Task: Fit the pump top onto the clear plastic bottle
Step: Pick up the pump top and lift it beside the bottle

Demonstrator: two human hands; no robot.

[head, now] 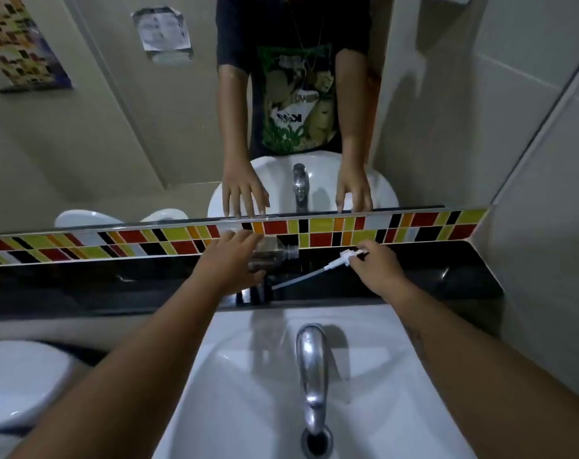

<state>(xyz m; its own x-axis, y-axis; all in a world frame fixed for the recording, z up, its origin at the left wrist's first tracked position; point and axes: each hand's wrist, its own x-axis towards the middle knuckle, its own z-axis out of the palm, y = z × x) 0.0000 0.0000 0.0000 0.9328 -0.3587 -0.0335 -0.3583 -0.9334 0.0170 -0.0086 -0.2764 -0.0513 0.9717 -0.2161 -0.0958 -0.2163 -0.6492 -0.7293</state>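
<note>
The clear plastic bottle (274, 255) lies tilted above the black ledge, its threaded open neck pointing right. My left hand (230, 263) grips its body. The white pump top (349, 255) is pinched in the fingers of my right hand (377, 266), and its long white dip tube (301, 278) slants down to the left, ending just below the bottle. The pump head and the bottle neck are apart, roughly a hand's width between them.
A white sink basin (235, 376) with a chrome faucet (311, 369) lies below my arms. A black ledge (115, 286) runs behind it, under a coloured tile strip (414, 226) and a mirror (115, 127). A white toilet (19, 382) sits at the lower left.
</note>
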